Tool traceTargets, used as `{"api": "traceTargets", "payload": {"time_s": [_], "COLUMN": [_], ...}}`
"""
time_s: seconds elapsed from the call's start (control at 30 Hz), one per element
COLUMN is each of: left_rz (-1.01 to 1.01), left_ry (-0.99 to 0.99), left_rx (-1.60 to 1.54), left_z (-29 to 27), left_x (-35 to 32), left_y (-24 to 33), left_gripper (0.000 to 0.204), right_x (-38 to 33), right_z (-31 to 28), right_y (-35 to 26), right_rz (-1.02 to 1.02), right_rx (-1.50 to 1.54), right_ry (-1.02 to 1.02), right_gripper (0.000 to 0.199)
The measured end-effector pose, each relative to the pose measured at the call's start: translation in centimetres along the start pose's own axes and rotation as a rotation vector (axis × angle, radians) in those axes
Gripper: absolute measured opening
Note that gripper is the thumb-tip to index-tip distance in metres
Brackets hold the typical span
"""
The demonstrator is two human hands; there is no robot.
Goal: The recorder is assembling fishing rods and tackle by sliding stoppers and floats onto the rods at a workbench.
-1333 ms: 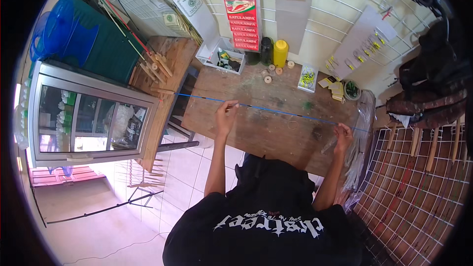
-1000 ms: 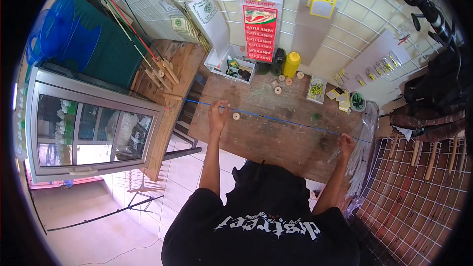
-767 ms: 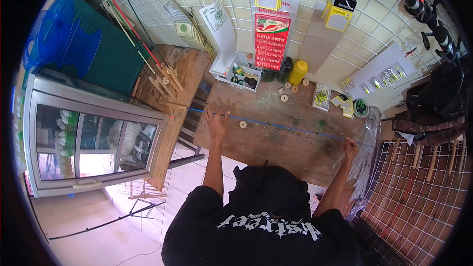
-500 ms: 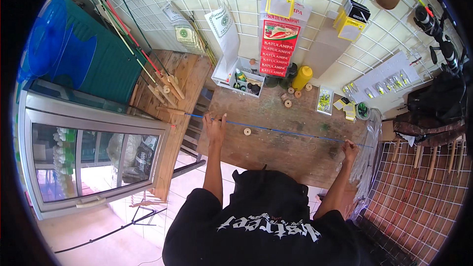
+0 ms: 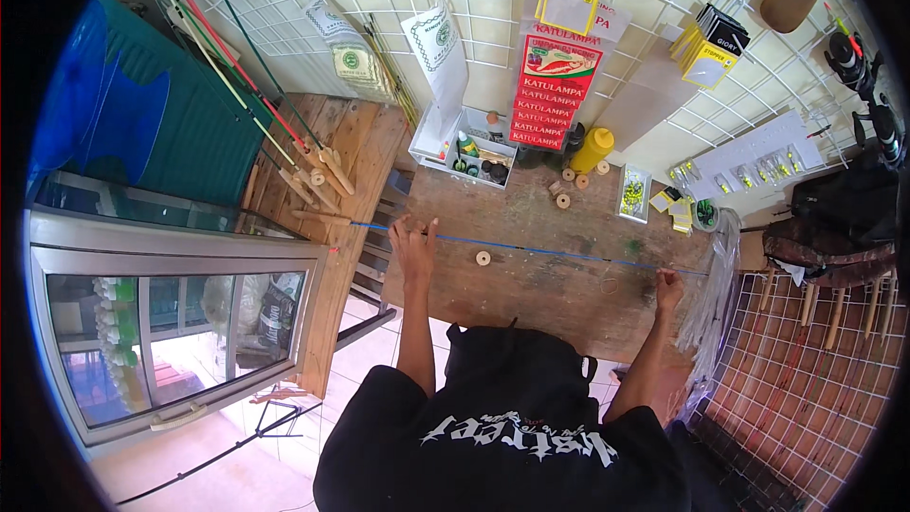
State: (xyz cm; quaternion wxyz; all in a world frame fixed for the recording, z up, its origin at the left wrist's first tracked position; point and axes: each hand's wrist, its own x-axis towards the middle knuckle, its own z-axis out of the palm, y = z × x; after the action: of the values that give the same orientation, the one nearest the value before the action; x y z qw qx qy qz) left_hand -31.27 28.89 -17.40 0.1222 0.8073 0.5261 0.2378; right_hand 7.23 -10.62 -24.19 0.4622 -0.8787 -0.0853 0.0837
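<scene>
A thin blue fishing rod stretches across the brown wooden table in front of me. Its wooden handle reaches over the bench at the left. My left hand is at the rod near the handle, with the thumb and fingers curled around it; their exact contact is hard to see. Toward the table's right side, my right hand pinches the rod close to its thin end. Between my hands, a small round wooden disc with a centre hole lies just below the rod.
A white organizer box with bottles stands at the back, near a yellow bottle and several wooden discs. A small white tray holds yellow-green pieces. Clear plastic sleeves hang at the right edge. A glass cabinet stands left.
The view has shifted slightly. Against the table, both hands and the rod have moved a little to the left. Both hands remain at the rod.
</scene>
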Motion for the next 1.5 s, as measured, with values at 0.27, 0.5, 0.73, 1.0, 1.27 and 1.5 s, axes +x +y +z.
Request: {"api": "traceTargets", "payload": {"time_s": [0.27, 0.5, 0.73, 1.0, 1.27, 1.5], "left_rz": [0.01, 0.022, 0.046, -0.193, -0.125, -0.125], "left_ry": [0.14, 0.062, -0.053, -0.26, -0.023, 0.086], "left_rx": [0.13, -0.105, 0.05, 0.105, -0.093, -0.571], "left_z": [-0.2, 0.5, 3.4, 4.5, 4.7, 3.9], "left_x": [1.3, 10.9, 14.4, 16.7, 15.8, 9.6], "left_y": [1.3, 4.1, 4.2, 3.6, 2.0, 4.0], "left_gripper": [0.029, 0.013, 0.01, 0.008, 0.008, 0.016], "right_x": [-3.1, -4.2, -4.7, -5.3, -5.8, -7.0], "right_z": [0.4, -0.1, -1.1, -1.6, -2.3, -3.3], "right_y": [-5.9, -7.9, -7.3, -8.1, -8.3, -9.2], "right_rz": [-0.24, -0.277, -0.31, -0.245, -0.251, -0.178], "right_rx": [-0.241, -0.258, -0.229, -0.142, -0.145, 0.006], "right_ry": [0.111, 0.283, 0.378, 0.385, 0.394, 0.298], "right_gripper": [0.009, 0.012, 0.013, 0.012, 0.011, 0.016]}}
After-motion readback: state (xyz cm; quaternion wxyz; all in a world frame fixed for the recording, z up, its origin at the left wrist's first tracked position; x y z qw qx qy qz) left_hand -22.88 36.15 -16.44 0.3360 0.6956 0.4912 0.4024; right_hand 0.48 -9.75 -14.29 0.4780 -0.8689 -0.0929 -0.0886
